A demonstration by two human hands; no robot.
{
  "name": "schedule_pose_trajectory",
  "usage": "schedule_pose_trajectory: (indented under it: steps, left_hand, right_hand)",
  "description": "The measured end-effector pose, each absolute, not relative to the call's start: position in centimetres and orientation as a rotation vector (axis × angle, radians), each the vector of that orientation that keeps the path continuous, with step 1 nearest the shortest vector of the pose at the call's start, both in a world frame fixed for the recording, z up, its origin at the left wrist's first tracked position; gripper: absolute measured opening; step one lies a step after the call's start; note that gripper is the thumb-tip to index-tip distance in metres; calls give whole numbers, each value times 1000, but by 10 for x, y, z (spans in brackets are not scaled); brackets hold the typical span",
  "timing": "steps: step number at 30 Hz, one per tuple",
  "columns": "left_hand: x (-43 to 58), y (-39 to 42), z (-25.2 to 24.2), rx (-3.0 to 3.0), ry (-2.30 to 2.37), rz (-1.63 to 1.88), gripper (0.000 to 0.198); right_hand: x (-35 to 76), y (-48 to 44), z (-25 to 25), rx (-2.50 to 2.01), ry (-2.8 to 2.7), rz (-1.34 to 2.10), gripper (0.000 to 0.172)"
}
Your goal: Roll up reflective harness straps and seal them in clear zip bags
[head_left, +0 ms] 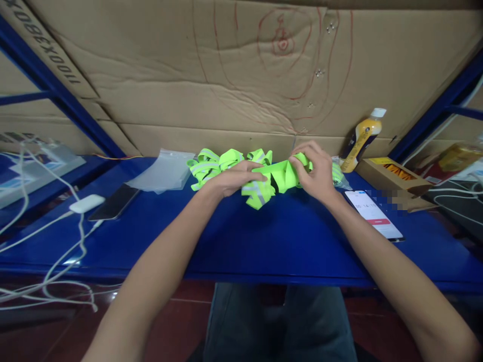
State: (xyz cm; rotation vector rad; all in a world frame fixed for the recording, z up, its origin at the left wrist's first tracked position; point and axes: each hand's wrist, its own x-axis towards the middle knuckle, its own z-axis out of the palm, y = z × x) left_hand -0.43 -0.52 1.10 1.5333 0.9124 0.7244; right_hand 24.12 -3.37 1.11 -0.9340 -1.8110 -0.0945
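Between my two hands is a neon yellow-green reflective strap point(283, 177) with grey stripes and a small black part near its middle. My left hand point(238, 177) is closed on its folded left portion, thumb along the top. My right hand point(315, 168) pinches the strap's right end between thumb and fingers. Behind my left hand lies a loose heap of similar reflective straps point(211, 165) on the blue table point(241, 241). Partly hidden behind my right hand, a clear bag point(339, 176) holds more of the striped green material.
Clear plastic bags point(166, 171) lie at left, near a dark phone point(115, 202), a white adapter point(86, 203) and tangled cables. At right are a lit phone point(373, 213), a yellow drink bottle point(363, 141) and an open cardboard box point(396, 182). A cardboard wall point(158, 75) stands behind.
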Motion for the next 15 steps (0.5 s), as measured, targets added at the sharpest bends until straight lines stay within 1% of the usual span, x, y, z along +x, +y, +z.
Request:
schedule_pose_trajectory:
  steps: [4,7,8,10,11,12,13,15]
  left_hand:
    - [-15,15,4,1588,1128,1123,29]
    - [-17,14,7,1897,1148,1367,31]
    - [-15,10,9,2037,1122,1377,30]
    - [-8,-1,13,2280,1026,1282,28]
    - [-4,-7,14,2353,961,1209,27]
    - [0,-12,15,2390,893,1139,25]
    - [4,-16,15,2401,830,1084,24]
    - [8,-19,14,2411,756,1030,20]
  right_hand:
    - [253,-35,13,-1057,-1744,-6,23]
    - [261,-37,17,-1076,-1776,28,30]
    - [261,-38,18,-1092,-1763,-24,30]
    - [259,-40,19,-1087,-1789,-146,28]
    - [257,-41,19,-1051,-1867,-169,34]
    - [255,-40,18,-1004,-1987,-149,41]
    - [254,-39,16,-961,-2113,-100,45]
    - [254,-34,11,-928,-2278,7,41]
